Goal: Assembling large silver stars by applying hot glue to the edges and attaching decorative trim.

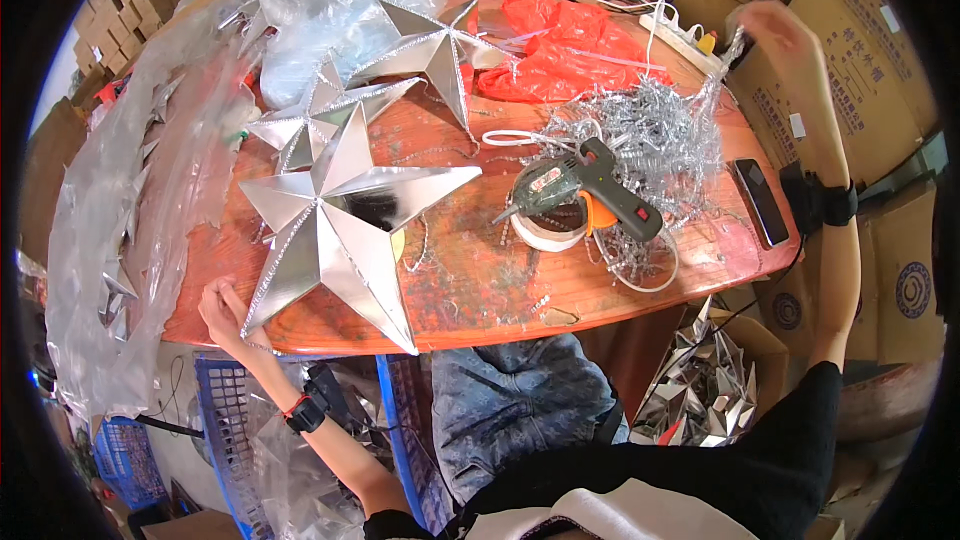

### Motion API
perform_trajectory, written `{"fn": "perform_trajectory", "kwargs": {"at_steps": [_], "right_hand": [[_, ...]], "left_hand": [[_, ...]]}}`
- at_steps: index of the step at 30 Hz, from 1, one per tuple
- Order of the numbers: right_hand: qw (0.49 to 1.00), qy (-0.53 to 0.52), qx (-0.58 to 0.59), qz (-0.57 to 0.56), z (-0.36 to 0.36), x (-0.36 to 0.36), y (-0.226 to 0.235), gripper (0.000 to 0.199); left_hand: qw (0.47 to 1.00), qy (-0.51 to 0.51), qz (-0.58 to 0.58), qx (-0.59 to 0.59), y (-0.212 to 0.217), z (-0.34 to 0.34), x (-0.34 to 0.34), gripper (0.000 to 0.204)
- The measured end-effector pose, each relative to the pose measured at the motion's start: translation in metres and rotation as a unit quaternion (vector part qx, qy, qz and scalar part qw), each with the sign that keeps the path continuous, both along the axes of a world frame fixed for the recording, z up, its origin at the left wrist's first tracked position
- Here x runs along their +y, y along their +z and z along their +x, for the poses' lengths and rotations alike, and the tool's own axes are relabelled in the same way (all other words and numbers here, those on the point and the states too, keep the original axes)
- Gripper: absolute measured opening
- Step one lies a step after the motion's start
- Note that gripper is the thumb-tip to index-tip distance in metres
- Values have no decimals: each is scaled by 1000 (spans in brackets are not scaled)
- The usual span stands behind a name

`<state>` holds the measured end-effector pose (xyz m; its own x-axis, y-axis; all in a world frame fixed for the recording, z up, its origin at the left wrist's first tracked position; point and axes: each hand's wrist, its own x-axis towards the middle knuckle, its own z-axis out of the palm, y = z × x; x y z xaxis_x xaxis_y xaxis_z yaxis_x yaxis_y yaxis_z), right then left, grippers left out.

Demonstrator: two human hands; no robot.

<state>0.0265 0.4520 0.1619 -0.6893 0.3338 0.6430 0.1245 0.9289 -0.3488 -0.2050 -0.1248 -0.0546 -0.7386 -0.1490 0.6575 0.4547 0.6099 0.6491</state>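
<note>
Your left hand pins the lower-left tip of the big silver star at the counter edge, fingers pinched on the trim there, probably so it can't slide. The glue gun sits propped on a tape roll, nozzle clear of the wood. Your right hand is lifted high, fingers closed on a tinsel strand pulled up from the tinsel pile.

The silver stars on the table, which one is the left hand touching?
The large front star; the left hand grips its lower-left tip, while the two smaller stars lie farther back.
</note>
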Motion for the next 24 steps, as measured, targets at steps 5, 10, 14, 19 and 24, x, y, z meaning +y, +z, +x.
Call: {"fn": "perform_trajectory", "kwargs": {"at_steps": [5,10,14,19,24], "right_hand": [[999,29,43,-14,16,13,21,19],[979,140,103,-103,16,42,37,22],[985,73,151,-30,39,-33,53,25],[972,54,218,-62,22,-36,23,25],[991,108,60,-58,20,-38,12,19]], "left_hand": [[998,4,-63,1,-6,-5,22,17],[997,-5,-82,11,7,7,14,17],[994,8,-101,33,-8,-5,42,14],[988,45,-85,122,15,16,16,12],[970,72,-126,197,28,34,14,13]]}}
